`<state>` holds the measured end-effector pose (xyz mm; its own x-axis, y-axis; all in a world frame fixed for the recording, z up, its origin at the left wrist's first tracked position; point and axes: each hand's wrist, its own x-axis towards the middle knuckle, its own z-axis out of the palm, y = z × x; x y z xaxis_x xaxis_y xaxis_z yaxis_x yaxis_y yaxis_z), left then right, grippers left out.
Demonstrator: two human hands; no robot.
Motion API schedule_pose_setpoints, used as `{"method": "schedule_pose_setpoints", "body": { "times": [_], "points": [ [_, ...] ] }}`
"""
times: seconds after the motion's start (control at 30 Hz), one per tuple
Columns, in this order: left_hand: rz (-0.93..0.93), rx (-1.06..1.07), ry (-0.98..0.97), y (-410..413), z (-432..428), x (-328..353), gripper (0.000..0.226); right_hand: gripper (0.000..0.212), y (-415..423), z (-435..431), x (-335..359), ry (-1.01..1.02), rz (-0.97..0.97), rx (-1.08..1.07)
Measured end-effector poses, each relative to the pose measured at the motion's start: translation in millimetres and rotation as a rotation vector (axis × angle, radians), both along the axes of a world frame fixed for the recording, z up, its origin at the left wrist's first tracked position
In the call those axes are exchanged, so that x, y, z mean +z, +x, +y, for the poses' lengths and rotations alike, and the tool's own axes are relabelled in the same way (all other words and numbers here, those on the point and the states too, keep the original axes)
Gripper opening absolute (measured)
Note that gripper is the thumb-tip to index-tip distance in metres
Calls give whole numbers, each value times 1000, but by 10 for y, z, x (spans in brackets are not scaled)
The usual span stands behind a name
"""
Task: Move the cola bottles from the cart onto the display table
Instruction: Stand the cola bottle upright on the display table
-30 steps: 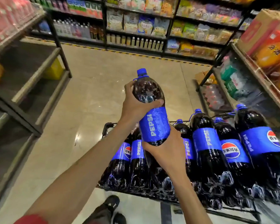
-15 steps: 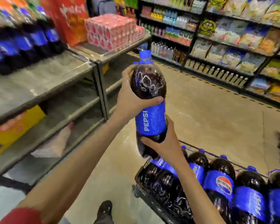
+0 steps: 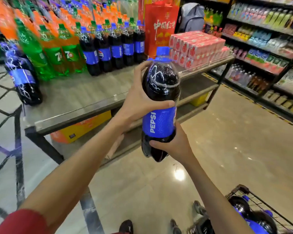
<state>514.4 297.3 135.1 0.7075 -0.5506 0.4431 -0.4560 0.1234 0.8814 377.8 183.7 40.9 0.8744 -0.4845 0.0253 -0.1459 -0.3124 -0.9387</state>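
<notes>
Centre frame, a Pepsi bottle hangs upright before the table, left grip curled round its shoulder, right grip clasping below the label, likely sharing the weight.

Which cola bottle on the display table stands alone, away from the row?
The lone cola bottle at the display table's left edge; the row of cola bottles stands beside the green bottles, and the held bottle is midair.

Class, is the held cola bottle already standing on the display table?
No, the left hand and right hand hold the cola bottle in the air, short of the display table.
</notes>
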Motion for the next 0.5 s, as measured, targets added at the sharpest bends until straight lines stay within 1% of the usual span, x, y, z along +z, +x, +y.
{"method": "schedule_pose_setpoints", "body": {
  "times": [0.1, 0.3, 0.5],
  "points": [
    [-43, 39, -3, 422, 237, 0, 110, 87, 484, 185, -1, 11, -18, 33],
    [-64, 105, 23, 1140, 440, -36, 107, 95, 1257, 352, -55, -5, -34, 74],
    [-50, 147, 34, 1722, 352, -132, 111, 91, 1937, 216, -157, -16, -33, 89]
  ]
}}
